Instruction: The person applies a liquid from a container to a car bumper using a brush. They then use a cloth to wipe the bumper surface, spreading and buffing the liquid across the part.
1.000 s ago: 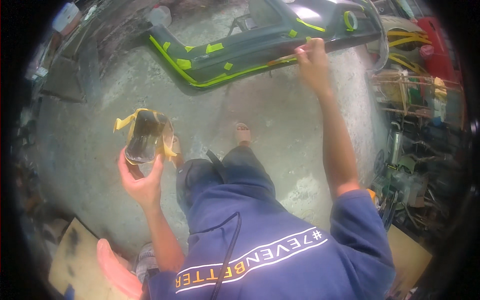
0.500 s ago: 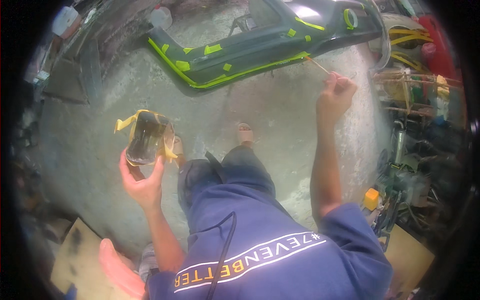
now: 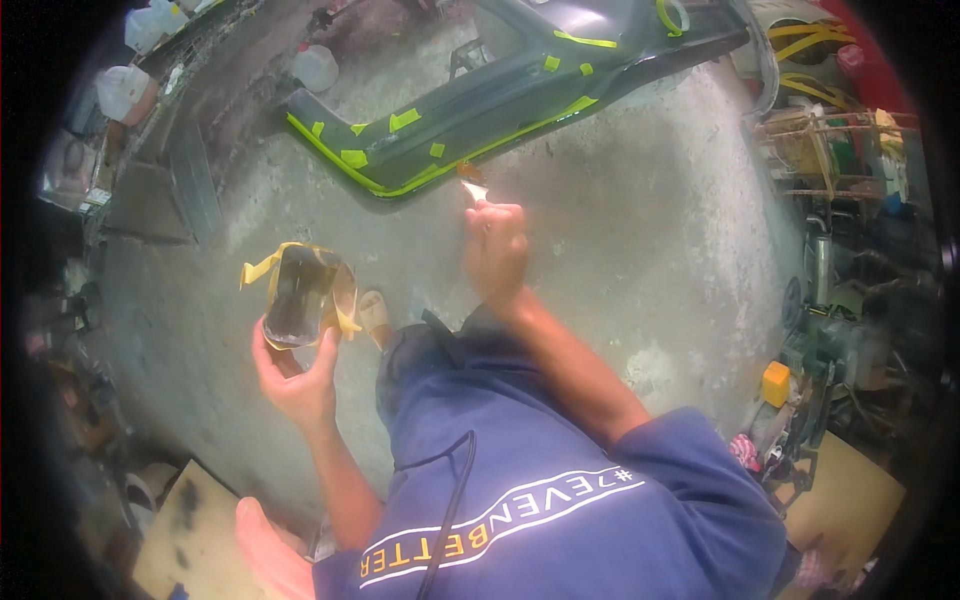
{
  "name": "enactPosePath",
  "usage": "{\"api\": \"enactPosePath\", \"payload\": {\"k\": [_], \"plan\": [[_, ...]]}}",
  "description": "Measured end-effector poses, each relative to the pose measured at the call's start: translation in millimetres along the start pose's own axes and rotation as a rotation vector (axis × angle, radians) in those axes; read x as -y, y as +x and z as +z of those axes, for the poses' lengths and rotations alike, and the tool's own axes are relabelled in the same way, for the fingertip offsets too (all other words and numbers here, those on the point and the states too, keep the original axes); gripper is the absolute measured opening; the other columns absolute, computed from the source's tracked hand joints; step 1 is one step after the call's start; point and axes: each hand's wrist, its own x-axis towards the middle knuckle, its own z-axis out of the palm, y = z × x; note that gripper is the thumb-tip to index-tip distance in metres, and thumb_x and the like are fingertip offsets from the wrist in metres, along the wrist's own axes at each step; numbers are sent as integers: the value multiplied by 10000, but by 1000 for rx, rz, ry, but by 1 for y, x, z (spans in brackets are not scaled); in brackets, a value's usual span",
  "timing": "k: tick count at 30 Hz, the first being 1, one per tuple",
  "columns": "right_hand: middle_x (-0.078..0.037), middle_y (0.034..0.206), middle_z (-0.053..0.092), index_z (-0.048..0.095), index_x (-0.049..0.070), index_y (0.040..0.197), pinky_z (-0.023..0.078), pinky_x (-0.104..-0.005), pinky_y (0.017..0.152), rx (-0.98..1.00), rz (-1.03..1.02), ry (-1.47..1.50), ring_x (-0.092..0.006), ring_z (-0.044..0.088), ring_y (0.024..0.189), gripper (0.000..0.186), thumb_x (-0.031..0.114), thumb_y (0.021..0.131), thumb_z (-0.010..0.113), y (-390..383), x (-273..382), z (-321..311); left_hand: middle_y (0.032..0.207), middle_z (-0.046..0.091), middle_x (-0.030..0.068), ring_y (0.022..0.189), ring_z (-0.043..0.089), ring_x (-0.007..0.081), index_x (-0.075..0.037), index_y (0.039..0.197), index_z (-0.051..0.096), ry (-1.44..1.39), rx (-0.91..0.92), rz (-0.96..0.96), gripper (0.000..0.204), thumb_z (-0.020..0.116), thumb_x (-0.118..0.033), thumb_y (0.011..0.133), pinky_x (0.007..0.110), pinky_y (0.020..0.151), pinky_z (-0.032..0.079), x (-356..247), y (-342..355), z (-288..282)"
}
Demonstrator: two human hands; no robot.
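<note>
My left hand (image 3: 300, 380) grips a dark, liquid-streaked container (image 3: 305, 292) with ragged yellow tape round its rim. My right hand (image 3: 495, 245) is closed on a small brush (image 3: 474, 183), its brownish tip close to the lower edge of a long dark grey vehicle body panel (image 3: 490, 85). Green tape (image 3: 332, 153) runs along that edge, and several short pieces of it are stuck across the panel's face.
Plastic jugs (image 3: 126, 94) sit at the upper left. Along the right stand a metal rack (image 3: 835, 160), a red object (image 3: 880, 70) and mixed metal parts with a yellow block (image 3: 775, 383). Boards (image 3: 175, 540) lie at lower left and right on the concrete floor (image 3: 640, 220).
My right hand has swung down and left along the panel's edge with the brush. The view has shifted slightly; my left hand still holds the container.
</note>
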Motion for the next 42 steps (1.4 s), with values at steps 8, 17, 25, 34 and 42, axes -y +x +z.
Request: {"api": "enactPosePath", "payload": {"k": [8,17,25,34,42], "plan": [[-80,804,612,560,24,962,480,-351,630,-139,409,-104,-195,594,696,113,88,988,650,100,-67,-73,1348,586,139,1261,569,227,57,1439,459,-16,-8,2,797,846,67,742,365,1104,423,-3,0,-8],[-92,873,608,578,45,923,466,-395,735,-267,39,-240,-271,576,807,85,25,935,660,50,-74,-41,1317,601,125,1232,586,218,52,1412,485,-52,-18,-5,763,848,66,742,358,1088,432,-3,1,-7],[-137,849,591,581,26,912,480,-394,678,96,17,133,-295,585,783,110,66,955,673,-17,8,16,1340,591,142,1251,575,229,57,1432,468,-20,-68,21,798,850,74,731,374,1103,426,7,6,-24],[-136,886,636,587,20,891,483,-394,746,-216,304,-244,-290,614,809,60,0,922,635,112,-110,-99,1337,591,133,1261,568,221,64,1434,464,-47,-64,-12,806,860,64,732,368,1113,415,9,2,-24],[-112,848,616,639,60,889,503,-427,659,76,-50,-191,-294,595,804,113,-31,826,661,0,-26,-14,1344,588,136,1269,565,229,62,1438,460,-63,-45,-8,811,858,67,732,371,1110,416,0,0,-17]]}}
